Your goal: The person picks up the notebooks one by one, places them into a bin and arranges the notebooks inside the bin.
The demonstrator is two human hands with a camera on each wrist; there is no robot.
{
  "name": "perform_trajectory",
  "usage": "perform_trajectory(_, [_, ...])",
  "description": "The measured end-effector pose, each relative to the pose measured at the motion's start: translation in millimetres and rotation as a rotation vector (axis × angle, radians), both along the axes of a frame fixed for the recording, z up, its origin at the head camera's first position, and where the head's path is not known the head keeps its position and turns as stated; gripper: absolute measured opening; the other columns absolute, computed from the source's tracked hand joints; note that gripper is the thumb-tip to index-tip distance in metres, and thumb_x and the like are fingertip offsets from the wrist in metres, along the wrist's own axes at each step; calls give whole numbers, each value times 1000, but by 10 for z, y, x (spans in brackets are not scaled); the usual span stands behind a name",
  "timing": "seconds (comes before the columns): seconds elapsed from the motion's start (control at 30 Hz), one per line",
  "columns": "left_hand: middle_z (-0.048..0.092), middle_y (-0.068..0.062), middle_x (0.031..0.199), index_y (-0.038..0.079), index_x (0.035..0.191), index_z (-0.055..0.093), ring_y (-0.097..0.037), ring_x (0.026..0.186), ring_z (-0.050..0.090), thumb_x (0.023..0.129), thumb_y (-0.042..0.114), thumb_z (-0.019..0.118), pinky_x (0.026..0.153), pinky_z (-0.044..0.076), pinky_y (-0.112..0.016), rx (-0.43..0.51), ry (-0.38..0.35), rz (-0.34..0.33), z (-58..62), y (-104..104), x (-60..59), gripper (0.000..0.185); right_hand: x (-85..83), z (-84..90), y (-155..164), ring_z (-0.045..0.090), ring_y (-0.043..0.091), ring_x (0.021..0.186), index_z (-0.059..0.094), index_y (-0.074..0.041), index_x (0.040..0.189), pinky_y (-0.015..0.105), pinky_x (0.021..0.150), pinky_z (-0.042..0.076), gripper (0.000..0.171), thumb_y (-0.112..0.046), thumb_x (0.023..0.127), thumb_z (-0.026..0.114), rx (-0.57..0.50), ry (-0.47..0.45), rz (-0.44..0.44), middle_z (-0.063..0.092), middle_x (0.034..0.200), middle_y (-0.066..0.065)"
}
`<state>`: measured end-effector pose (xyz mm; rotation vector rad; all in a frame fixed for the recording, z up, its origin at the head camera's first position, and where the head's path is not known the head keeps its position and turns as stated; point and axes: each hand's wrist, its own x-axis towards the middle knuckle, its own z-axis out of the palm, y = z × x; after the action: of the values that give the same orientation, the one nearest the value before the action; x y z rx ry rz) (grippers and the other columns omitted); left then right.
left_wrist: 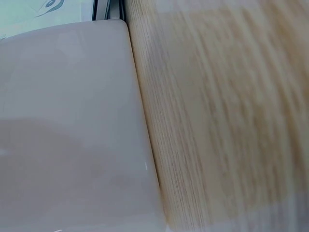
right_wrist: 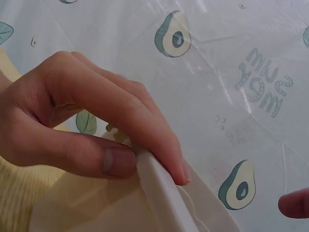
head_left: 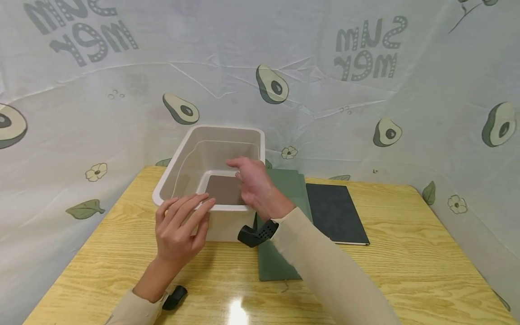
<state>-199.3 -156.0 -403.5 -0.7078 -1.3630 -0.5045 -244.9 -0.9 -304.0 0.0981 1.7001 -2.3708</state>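
A deep off-white plastic tub [head_left: 233,225] stands on the table, a flat brown thing [head_left: 223,189] lying on its floor. My left hand [head_left: 183,225] is at the near rim, fingers over the edge and thumb on the outer wall. In the right wrist view the left hand [right_wrist: 91,106] grips this rim between thumb and fingers. Above the tub's right side is my right hand [head_left: 256,185], index finger stretched out to the left and nothing in its grasp. Only a fingertip [right_wrist: 295,203] of it shows in the right wrist view. The tub's smooth outer wall [left_wrist: 67,125] fills much of the left wrist view.
Green flat covers [head_left: 276,266] lie right beside the tub, partly under my right forearm. To their right is a black notebook [head_left: 337,212]. The wooden table [head_left: 410,243] ends at a hanging sheet [head_left: 325,113] printed with avocados.
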Motion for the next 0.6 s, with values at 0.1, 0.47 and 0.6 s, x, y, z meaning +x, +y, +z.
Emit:
perform_trajectory(0.1, [81, -16, 94, 3, 97, 83, -36, 82, 72, 99, 14, 64, 88, 44, -46, 3, 3, -5, -1, 11, -2, 22, -16, 19, 51, 34, 35, 158, 65, -1, 126, 51, 131, 24, 31, -14, 99, 63, 25, 55, 15, 51, 153, 7])
perform_trajectory(0.47, [81, -17, 93, 3, 97, 84, -36, 82, 71, 100, 14, 64, 90, 44, -45, 12, 6, -16, -12, 21, -5, 23, 57, 124, 317, 49, 25, 153, 57, -12, 153, 47, 129, 34, 51, -31, 106, 57, 350, 367, 179, 53, 163, 6])
perform_trajectory(0.6, [81, -16, 92, 3, 96, 84, -36, 81, 71, 99, 14, 64, 90, 44, -44, 16, 19, -19, -9, 29, -14, 22, 105, 107, 437, 48, 24, 154, 59, -15, 152, 51, 125, 39, 50, -36, 107, 59, 635, 586, 180, 54, 162, 3])
